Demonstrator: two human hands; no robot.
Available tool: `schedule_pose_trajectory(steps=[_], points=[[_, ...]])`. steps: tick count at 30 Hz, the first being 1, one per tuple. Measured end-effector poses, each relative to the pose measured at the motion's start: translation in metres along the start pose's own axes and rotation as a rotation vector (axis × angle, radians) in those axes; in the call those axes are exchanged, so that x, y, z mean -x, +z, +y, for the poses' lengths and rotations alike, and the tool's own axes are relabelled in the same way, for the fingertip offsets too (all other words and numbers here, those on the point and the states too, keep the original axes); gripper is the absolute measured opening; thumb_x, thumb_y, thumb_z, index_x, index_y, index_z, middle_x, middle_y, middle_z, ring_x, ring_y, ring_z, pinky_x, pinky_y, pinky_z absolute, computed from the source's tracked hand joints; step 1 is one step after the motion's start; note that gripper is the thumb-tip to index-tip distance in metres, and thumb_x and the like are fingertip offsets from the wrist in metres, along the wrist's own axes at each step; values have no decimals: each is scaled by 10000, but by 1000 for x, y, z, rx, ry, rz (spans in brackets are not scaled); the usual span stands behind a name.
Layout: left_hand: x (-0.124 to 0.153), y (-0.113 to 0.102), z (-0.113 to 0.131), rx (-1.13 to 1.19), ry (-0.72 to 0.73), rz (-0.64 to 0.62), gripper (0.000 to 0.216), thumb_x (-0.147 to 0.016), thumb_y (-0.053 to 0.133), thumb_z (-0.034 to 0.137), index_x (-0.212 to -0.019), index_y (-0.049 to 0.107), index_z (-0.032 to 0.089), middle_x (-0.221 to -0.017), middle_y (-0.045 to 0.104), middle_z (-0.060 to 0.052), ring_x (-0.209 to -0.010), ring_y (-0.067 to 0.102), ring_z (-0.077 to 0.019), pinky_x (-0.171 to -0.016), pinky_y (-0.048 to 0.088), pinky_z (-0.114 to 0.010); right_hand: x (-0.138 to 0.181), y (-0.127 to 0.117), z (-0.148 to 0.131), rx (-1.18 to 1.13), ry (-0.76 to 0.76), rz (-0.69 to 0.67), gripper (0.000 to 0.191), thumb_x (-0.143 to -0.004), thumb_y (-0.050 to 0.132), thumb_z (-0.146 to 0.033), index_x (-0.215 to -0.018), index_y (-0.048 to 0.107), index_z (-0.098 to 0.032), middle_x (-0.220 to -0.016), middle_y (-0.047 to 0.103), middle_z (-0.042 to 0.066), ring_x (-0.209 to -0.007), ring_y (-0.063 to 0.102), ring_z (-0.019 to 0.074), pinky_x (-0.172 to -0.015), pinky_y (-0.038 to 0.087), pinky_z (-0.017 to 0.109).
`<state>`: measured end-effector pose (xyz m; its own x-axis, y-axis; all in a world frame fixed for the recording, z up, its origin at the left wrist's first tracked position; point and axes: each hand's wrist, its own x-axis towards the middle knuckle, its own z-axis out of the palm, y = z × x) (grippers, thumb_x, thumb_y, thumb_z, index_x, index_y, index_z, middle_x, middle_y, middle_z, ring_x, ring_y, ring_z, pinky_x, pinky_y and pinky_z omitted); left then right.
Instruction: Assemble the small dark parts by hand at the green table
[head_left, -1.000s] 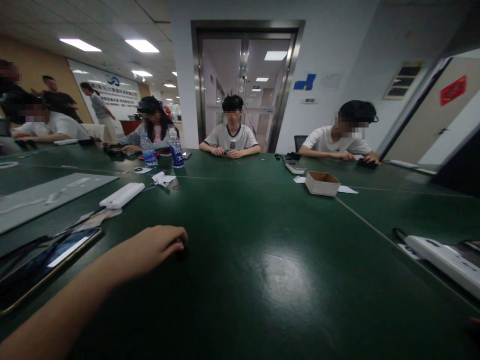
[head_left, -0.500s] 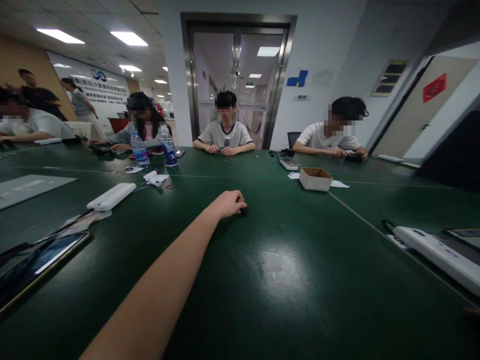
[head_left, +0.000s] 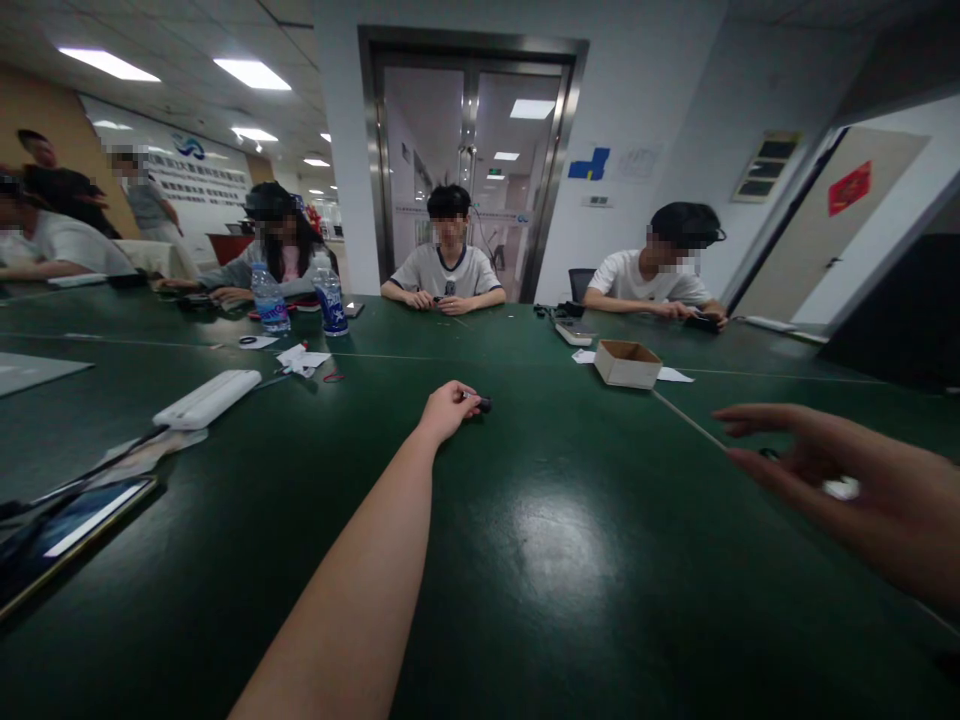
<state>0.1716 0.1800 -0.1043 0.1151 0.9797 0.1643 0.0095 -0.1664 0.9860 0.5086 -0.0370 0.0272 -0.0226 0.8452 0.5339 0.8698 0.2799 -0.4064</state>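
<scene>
My left hand (head_left: 448, 406) is stretched far out over the green table (head_left: 540, 560), fingers pinched on a small dark object (head_left: 483, 404) that sits just above the tabletop. At the right edge of view my right hand (head_left: 840, 485) hovers over the table with its fingers spread apart and nothing held; a ring shows on one finger. A small open cardboard box (head_left: 626, 363) lies beyond, between the two hands.
A white power strip (head_left: 206, 398) and a tablet (head_left: 64, 535) lie at the left. Two water bottles (head_left: 330, 296), papers and small parts sit at the far side, where several seated people work. A glass door is behind them.
My left arm reached forward from near me to the table's middle with the dark object, lifting it slightly. My right hand came into view from the right, open.
</scene>
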Motion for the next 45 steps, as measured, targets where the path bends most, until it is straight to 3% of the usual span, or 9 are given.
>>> schedule_pose_trajectory(steps=[2, 4, 7, 10, 12, 15, 20, 27, 45], points=[[0, -1, 0, -3, 1, 5, 136, -773, 696, 160, -859, 601, 112, -770, 684, -67, -655, 665, -117, -601, 511, -213, -40, 34, -26, -141, -41, -293, 461, -766, 641, -652, -1034, 701, -281, -695, 620, 85, -503, 540, 136, -443, 424, 307], [-1, -2, 0, 18, -7, 30, 128, -783, 687, 171, -862, 604, 114, -770, 684, -64, -665, 666, -117, -607, 511, -212, -72, 78, -46, -306, -9, -406, 304, -786, 706, -494, -956, 700, -242, -777, 647, 67, -539, 581, 132, -457, 462, 268], [-3, -5, 0, 60, 1, 67, 142, -784, 688, 202, -865, 609, 116, -753, 680, -55, -681, 670, -123, -621, 511, -216, -104, 153, -59, -521, 202, -412, 293, -752, 762, -340, -981, 640, -204, -793, 647, 30, -463, 576, 118, -388, 449, 228], [-3, -6, 2, 97, 19, 85, 203, -759, 715, 261, -865, 614, 121, -736, 677, -46, -694, 674, -135, -635, 512, -229, -121, 219, -65, -742, 419, -438, 353, -818, 695, -402, -1067, 544, -203, -644, 599, -19, -387, 553, 126, -342, 427, 216], [-3, -7, 4, 119, 25, 95, 241, -738, 732, 297, -858, 613, 125, -737, 677, -41, -699, 673, -140, -653, 517, -243, -128, 252, -69, -871, 501, -506, 338, -880, 588, -495, -1030, 512, -202, -586, 585, -26, -373, 551, 125, -338, 422, 201], [-5, -8, 4, 146, 25, 109, 294, -704, 757, 344, -838, 609, 128, -727, 672, -38, -686, 664, -143, -679, 522, -272, -133, 284, -76, -1011, 469, -492, 307, -919, 519, -487, -902, 512, -181, -544, 563, -27, -359, 513, 94, -323, 375, 163], [-14, -6, -4, 120, 30, 102, 316, -699, 742, 395, -819, 619, 129, -741, 672, -43, -674, 636, -131, -660, 487, -257, -133, 301, -73, -1113, 370, -312, 199, -866, 584, -363, -858, 537, -170, -507, 488, -68, -336, 435, 68, -303, 330, 153], [-25, -2, -9, -147, 40, 121, 399, -734, 641, 539, -672, 600, 147, -566, 582, 2, -509, 503, -105, -523, 368, -238, -133, 302, -68, -1183, 494, -216, 178, -799, 594, -258, -922, 472, -219, -540, 453, -106, -323, 438, 74, -305, 362, 168], [-19, -3, -7, -138, 76, 115, 334, -759, 626, 488, -750, 602, 155, -602, 588, 7, -549, 534, -115, -542, 405, -239, -130, 293, -69, -1332, 517, -315, 152, -774, 538, -67, -871, 531, -183, -587, 552, -35, -421, 519, 90, -399, 468, 183]])
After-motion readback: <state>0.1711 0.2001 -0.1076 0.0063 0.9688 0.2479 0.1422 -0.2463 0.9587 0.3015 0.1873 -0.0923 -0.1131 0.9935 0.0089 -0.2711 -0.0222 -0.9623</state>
